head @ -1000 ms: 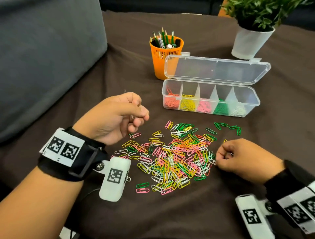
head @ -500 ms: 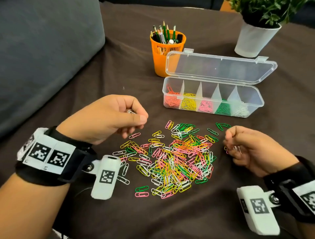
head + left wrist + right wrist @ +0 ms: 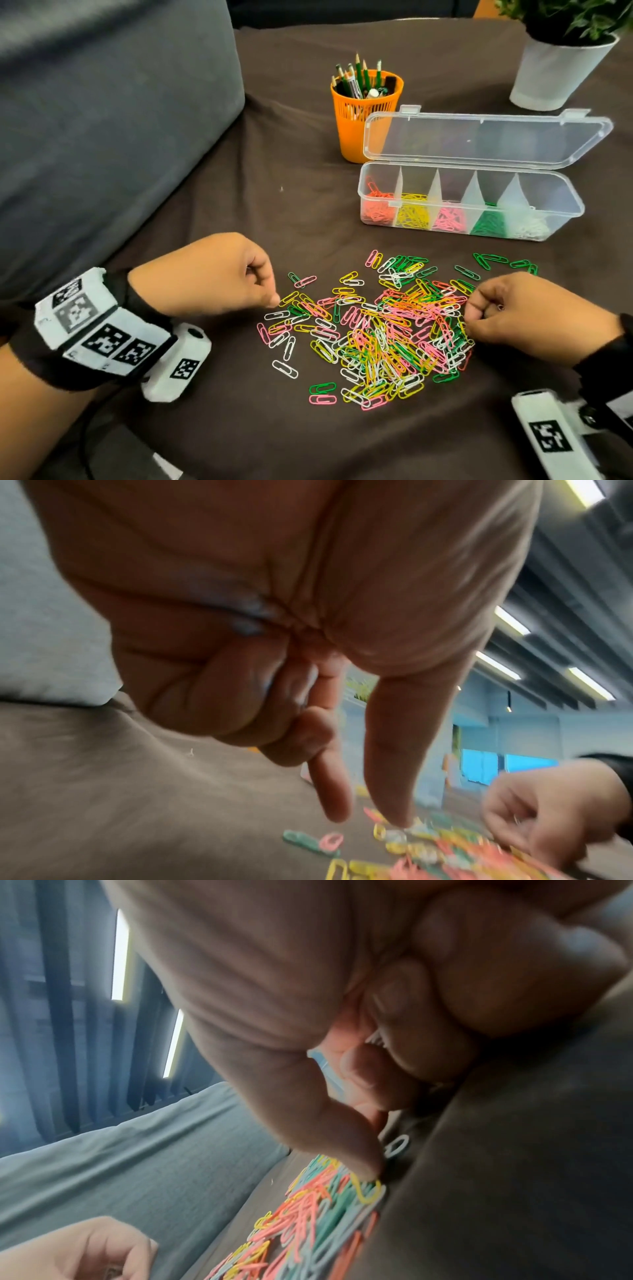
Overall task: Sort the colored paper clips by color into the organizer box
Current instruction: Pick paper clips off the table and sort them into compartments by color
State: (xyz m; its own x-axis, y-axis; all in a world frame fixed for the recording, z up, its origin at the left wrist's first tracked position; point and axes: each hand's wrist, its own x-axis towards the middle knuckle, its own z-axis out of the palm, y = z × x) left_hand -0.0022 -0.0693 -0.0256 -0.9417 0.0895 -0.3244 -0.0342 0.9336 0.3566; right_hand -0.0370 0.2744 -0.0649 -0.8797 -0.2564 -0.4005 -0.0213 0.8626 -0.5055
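A pile of mixed paper clips [image 3: 394,325] in pink, yellow, green, orange and white lies on the brown cloth. Behind it stands the clear organizer box [image 3: 561,205] with its lid [image 3: 479,140] open and clips sorted by color in five compartments. My left hand [image 3: 274,301] is at the pile's left edge. In the left wrist view its thumb and index finger point down at the clips [image 3: 445,853] while the curled fingers hold white clips [image 3: 253,615]. My right hand [image 3: 471,308] sits at the pile's right edge. Its thumb presses a yellow clip [image 3: 371,1194] and its curled fingers hold white clips [image 3: 377,1039].
An orange pencil cup [image 3: 363,113] stands left of the box lid. A white plant pot [image 3: 555,75] is at the back right and a grey cushion [image 3: 102,120] fills the left. Several loose green clips [image 3: 496,262] lie before the box.
My left hand has dropped from above the cloth to the pile's left edge. My right hand, lifted half a second ago, is back down on the pile's right edge.
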